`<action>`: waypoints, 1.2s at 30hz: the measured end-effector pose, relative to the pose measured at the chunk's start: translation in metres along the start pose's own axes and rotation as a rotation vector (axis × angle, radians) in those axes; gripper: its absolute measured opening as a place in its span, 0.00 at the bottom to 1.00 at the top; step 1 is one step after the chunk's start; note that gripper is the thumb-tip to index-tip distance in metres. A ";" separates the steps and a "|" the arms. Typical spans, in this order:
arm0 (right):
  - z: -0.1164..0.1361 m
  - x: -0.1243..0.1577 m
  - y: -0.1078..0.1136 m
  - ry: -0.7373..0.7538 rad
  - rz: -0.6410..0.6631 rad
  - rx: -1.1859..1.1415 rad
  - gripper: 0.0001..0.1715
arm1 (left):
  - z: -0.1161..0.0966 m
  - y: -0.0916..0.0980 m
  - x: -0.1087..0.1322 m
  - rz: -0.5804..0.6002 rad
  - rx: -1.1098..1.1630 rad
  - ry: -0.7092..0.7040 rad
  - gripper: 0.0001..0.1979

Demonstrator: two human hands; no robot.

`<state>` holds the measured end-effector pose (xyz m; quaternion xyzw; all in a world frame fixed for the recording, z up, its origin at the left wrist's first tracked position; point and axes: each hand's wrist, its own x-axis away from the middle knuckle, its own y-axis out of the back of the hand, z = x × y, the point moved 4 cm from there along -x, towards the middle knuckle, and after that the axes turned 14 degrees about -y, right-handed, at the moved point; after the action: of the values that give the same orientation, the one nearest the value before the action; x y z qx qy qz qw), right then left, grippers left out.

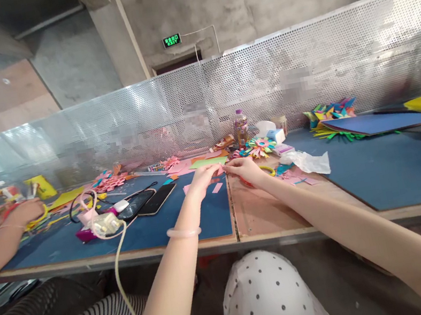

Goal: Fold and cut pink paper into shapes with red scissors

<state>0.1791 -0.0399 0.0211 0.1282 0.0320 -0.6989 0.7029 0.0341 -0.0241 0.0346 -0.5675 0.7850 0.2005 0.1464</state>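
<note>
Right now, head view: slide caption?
Left hand and right hand pinch a small pink piece among scattered paper scraps.

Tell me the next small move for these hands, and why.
Probably press or fold the small pink paper a little: the left hand and right hand meet above the table, both seeming to pinch it, though its exact shape is too small to tell.
</note>
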 end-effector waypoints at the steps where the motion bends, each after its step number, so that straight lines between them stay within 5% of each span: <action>1: 0.000 0.000 0.000 0.000 -0.002 0.002 0.22 | 0.000 0.000 0.000 0.003 -0.004 -0.007 0.15; 36: -0.007 -0.006 -0.004 -0.003 0.066 -0.059 0.20 | 0.003 0.003 -0.003 -0.025 -0.002 -0.031 0.12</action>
<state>0.1761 -0.0331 0.0155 0.1073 0.0474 -0.6741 0.7293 0.0324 -0.0197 0.0340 -0.5744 0.7752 0.2084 0.1604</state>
